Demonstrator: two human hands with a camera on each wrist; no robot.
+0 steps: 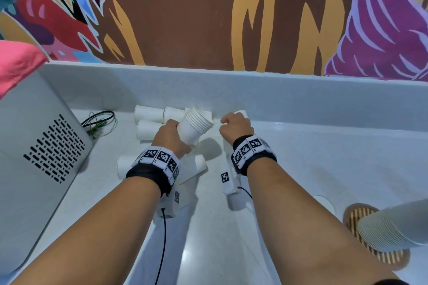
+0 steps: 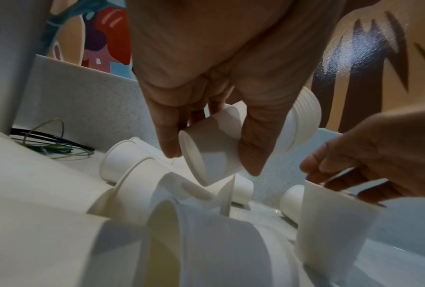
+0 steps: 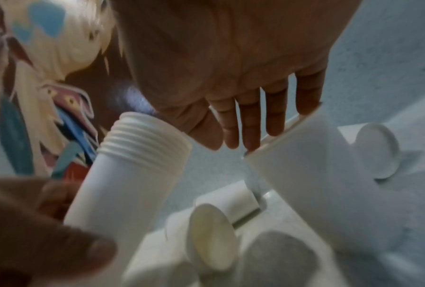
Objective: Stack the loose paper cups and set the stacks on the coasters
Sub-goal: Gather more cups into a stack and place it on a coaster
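My left hand [image 1: 170,133] grips a tilted stack of several nested white paper cups [image 1: 195,126], rims pointing up and to the right. In the left wrist view my thumb and fingers wrap the stack's base [image 2: 214,153]. My right hand [image 1: 235,124] is just right of the stack and pinches the rim of a single upright cup [image 2: 334,223], also seen in the right wrist view [image 3: 305,165]. In the head view that cup is hidden under the hand. Loose cups [image 1: 148,113] lie on their sides on the white counter [image 1: 324,146], some below my left wrist [image 1: 200,164].
A grey vented appliance [image 1: 41,146] stands at the left with coiled wires [image 1: 99,120] beside it. At the lower right a tall cup stack [image 1: 393,227] rises over a slatted wooden coaster [image 1: 354,215]. A pale round disc [image 1: 324,202] lies nearby. The painted wall [image 1: 208,18] closes the back.
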